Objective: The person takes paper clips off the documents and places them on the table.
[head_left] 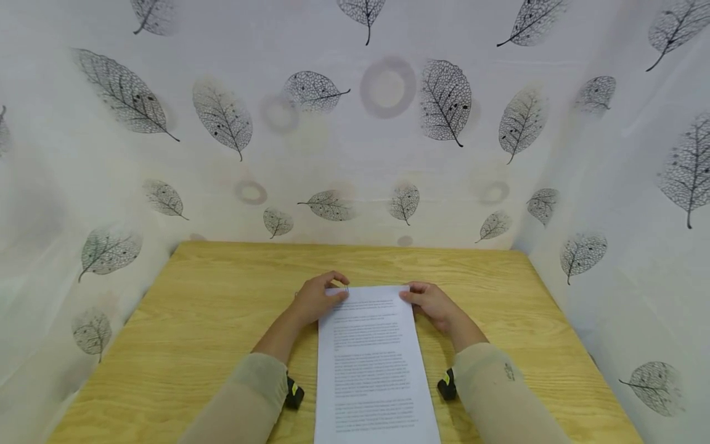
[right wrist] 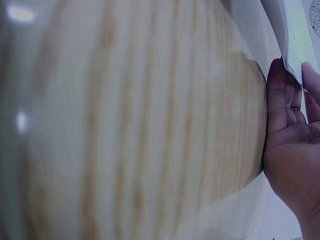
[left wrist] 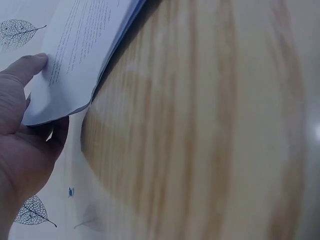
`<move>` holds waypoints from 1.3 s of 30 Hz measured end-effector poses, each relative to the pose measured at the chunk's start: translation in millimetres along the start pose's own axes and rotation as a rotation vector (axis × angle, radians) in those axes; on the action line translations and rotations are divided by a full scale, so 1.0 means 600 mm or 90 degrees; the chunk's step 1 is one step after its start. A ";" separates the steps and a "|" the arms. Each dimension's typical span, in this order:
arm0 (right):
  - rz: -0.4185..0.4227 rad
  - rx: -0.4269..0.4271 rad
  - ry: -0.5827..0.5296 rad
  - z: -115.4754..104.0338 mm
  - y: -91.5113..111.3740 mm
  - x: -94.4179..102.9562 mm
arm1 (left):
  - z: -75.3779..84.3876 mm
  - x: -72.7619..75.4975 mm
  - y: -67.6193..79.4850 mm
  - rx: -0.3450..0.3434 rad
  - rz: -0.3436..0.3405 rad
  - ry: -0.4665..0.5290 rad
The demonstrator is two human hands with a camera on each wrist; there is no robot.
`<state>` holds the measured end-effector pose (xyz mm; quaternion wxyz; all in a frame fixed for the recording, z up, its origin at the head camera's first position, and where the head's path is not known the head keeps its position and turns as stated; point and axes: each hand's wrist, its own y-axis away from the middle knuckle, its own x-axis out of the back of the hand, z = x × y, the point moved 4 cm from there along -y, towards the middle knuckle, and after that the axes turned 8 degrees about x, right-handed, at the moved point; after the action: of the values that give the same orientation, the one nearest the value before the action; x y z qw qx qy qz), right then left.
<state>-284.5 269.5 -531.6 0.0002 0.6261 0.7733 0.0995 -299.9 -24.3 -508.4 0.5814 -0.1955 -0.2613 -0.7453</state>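
Note:
A stack of printed paper sheets (head_left: 368, 357) lies lengthwise between the two hands, its far edge toward the back of the table. At its far left corner the left hand (head_left: 318, 301) pinches the sheets; the left wrist view shows the thumb (left wrist: 35, 65) on the printed face and fingers beneath. The right hand (head_left: 435, 305) grips the far right corner, thumb on top and other fingers behind the paper (right wrist: 295, 40). A thin wire-like piece (head_left: 347, 288) shows by the left fingertips, too small to identify. Several sheet edges are visible in the left wrist view.
A wooden table (head_left: 222, 308) spreads under the paper and both arms. Pale curtains (head_left: 355, 154) printed with leaves hang behind it and along both sides. Black wrist devices (head_left: 294, 393) sit beside the sleeves.

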 end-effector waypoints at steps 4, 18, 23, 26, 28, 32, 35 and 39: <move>0.001 -0.005 0.002 0.002 0.000 0.000 | -0.001 -0.002 -0.001 -0.004 0.009 0.010; 0.000 -0.017 -0.001 0.005 -0.003 -0.001 | -0.006 0.003 0.000 0.008 0.025 0.024; 0.001 -0.015 0.002 0.002 -0.003 0.000 | -0.011 0.014 -0.003 0.011 0.029 0.033; -0.001 -0.015 0.002 0.001 -0.004 0.000 | -0.015 0.021 -0.005 0.011 0.031 0.039; -0.002 -0.014 0.006 0.001 -0.003 0.000 | -0.018 0.027 -0.005 0.010 0.032 0.043; 0.000 -0.012 0.011 -0.001 -0.001 -0.001 | -0.026 0.036 -0.005 0.010 0.042 0.046; 0.001 -0.010 0.012 -0.003 0.000 -0.002 | -0.033 0.043 -0.005 0.013 0.046 0.043; -0.001 -0.005 0.013 -0.006 0.002 -0.002 | -0.040 0.054 -0.004 0.012 0.054 0.033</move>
<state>-283.4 268.0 -528.2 -0.0052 0.6247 0.7732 0.1088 -310.2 -63.3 -508.3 0.6206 -0.1818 -0.2449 -0.7224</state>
